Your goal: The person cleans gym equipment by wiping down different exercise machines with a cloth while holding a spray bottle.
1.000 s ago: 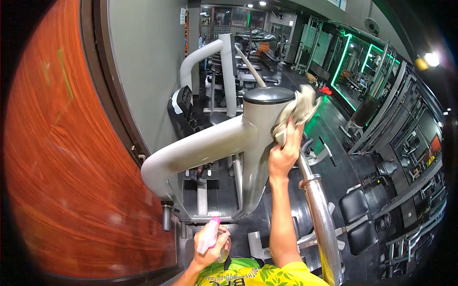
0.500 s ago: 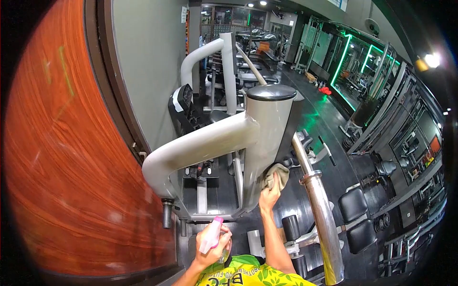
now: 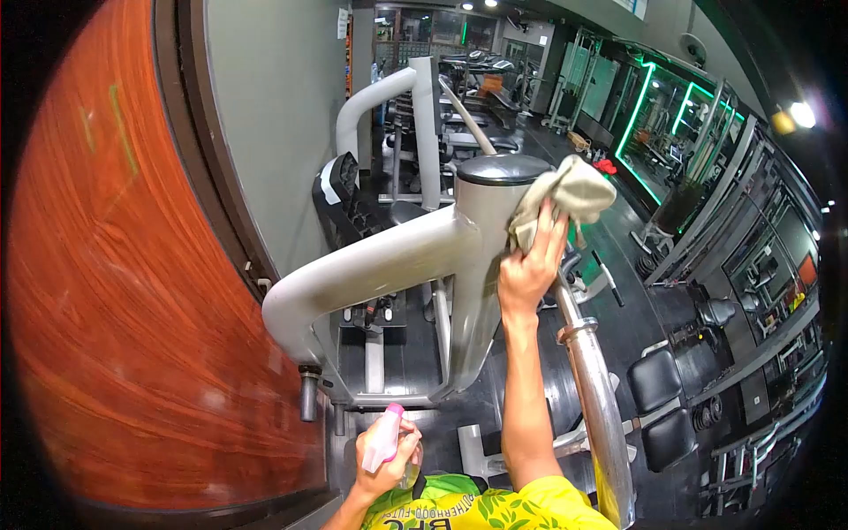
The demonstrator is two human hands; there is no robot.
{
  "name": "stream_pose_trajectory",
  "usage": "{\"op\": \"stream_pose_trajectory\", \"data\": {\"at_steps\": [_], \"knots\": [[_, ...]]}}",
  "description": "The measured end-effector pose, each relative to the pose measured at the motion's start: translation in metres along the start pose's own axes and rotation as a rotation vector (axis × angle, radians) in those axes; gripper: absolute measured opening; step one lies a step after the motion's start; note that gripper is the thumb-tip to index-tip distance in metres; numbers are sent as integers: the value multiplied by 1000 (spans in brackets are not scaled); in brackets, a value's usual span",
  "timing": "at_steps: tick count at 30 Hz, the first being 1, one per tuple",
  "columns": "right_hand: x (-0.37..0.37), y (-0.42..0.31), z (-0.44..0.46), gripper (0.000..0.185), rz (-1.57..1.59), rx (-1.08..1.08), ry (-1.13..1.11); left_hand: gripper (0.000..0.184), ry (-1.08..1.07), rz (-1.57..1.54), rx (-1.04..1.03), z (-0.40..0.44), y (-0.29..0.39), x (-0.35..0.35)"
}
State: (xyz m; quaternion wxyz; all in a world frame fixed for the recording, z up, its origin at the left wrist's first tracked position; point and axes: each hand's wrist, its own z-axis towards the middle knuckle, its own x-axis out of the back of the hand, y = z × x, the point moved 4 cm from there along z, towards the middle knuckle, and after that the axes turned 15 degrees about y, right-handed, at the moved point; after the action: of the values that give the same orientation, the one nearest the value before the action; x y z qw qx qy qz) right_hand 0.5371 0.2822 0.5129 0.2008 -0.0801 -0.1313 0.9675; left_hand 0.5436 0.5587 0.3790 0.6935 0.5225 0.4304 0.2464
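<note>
A beige cloth (image 3: 579, 190) lies against the right side of the thick grey post (image 3: 481, 238), just below its black round cap (image 3: 505, 169). My right hand (image 3: 533, 265) presses on this cloth, fingers pointing up and the arm stretched out. Low in the view, my left hand (image 3: 386, 455) is wrapped round a spray bottle (image 3: 383, 442) with a pink and white top; its clear body is partly hidden by the fingers. A curved grey tube (image 3: 362, 265) joins the post on the left.
A steel bar (image 3: 594, 389) with a collar slopes down at the right. A glossy wooden panel (image 3: 159, 291) fills the left side. Black padded seats (image 3: 655, 380) stand at the right, and more gym machines and a green-lit mirror (image 3: 640, 132) are farther back.
Between the earlier frames my right hand went down the post with the cloth; now it is back up near the cap. My left hand still holds the bottle, almost in place.
</note>
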Motion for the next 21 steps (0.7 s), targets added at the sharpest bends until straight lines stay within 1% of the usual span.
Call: {"op": "stream_pose_trajectory", "data": {"at_steps": [1, 2, 4, 5, 6, 7, 9, 13, 15, 16, 17, 19, 20, 21], "knots": [[2, 8, -16, 73, -18, -73, -97, 8, 7, 0, -1, 1, -1, 1], [6, 14, -36, 73, -26, -109, -138, 8, 15, 4, 1, 2, -2, 3], [18, 32, -83, 74, -21, -202, -287, 7, 26, -5, 20, 1, -3, 2], [24, 40, -104, 73, -1, -174, -279, 7, 25, -7, 22, 1, -5, 4], [30, 49, -125, 73, -4, -260, -349, 10, -13, 24, 5, 2, -7, 5], [36, 54, -140, 71, -14, -258, -359, 14, -53, 55, -10, 1, -9, 5], [48, 71, -170, 68, -40, -410, -446, 14, -58, 66, -10, 0, -9, 3], [65, 89, -210, 65, -24, -447, -438, 14, -69, 89, -7, -3, -12, 4], [72, 92, -214, 63, 26, -492, -396, 14, -70, 91, 4, -5, -12, 5], [75, 94, -214, 61, 19, -567, -382, 14, -68, 92, 15, -5, -12, 5], [77, 93, -212, 61, 17, -567, -380, 14, -71, 92, 15, -6, -12, 5], [81, 91, -201, 57, 22, -549, -216, 14, -65, 96, 6, -6, -13, 6], [81, 89, -195, 54, 61, -473, -194, 14, -67, 95, 4, -6, -13, 6], [77, 88, -187, 54, 62, -471, -192, 14, -64, 92, 7, -5, -13, 5]]}}
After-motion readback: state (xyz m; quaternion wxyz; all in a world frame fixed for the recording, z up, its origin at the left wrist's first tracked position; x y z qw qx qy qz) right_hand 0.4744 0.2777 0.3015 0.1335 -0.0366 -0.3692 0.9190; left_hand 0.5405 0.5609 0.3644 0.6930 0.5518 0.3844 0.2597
